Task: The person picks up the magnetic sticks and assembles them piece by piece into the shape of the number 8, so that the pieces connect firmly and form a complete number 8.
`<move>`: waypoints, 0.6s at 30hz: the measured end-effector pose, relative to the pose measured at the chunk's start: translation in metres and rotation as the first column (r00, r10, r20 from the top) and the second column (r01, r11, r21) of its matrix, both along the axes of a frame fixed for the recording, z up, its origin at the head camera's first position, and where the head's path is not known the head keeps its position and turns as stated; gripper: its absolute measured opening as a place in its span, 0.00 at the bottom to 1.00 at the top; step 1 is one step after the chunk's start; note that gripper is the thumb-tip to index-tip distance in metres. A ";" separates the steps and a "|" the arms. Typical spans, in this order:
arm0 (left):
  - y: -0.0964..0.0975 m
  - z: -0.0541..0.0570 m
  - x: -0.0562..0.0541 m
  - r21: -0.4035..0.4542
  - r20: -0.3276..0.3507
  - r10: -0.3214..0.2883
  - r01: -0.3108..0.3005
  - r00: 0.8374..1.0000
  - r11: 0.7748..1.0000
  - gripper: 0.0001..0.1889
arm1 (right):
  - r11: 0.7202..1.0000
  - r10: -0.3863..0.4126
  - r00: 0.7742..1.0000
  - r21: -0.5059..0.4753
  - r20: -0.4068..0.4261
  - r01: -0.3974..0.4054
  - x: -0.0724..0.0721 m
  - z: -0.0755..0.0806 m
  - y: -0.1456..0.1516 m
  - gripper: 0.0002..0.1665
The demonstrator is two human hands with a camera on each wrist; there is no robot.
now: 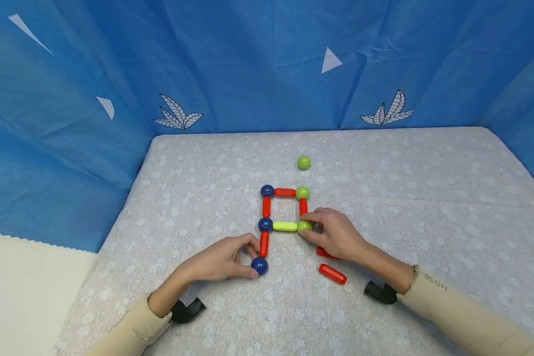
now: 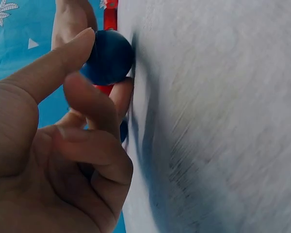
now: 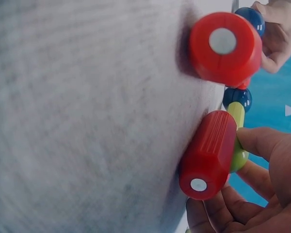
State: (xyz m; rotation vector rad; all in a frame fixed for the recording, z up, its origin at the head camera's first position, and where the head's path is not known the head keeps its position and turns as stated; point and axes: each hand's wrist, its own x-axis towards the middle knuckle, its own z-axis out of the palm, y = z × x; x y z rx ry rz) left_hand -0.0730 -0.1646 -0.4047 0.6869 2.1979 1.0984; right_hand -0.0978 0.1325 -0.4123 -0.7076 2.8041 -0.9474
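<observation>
Magnetic rods and balls form a square with a tail on the cloth. Thumb and fingers of my left hand (image 1: 224, 258) pinch the blue ball (image 1: 260, 266) at the tail's near end, on a red rod (image 1: 264, 244). My right hand (image 1: 338, 233) pinches the green ball (image 1: 304, 226) at the square's near right corner. A yellow-green rod (image 1: 285, 226) joins that ball to the middle blue ball (image 1: 265, 224). Another red rod (image 1: 303, 205) runs to the far green ball (image 1: 302, 193). At the far left corner sits a third blue ball (image 1: 267, 191).
Two loose red rods lie near my right hand: one rod (image 1: 333, 274) in front, the other rod (image 1: 327, 252) partly hidden beneath the hand. A loose green ball (image 1: 304, 162) rests beyond the square. Blue curtains (image 1: 258, 74) stand behind the table's far edge.
</observation>
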 end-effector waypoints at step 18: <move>0.002 -0.001 0.003 -0.005 -0.059 0.011 -0.011 0.998 1.000 0.17 | 1.000 -0.007 1.000 0.003 0.010 0.007 0.001 0.001 0.000 0.17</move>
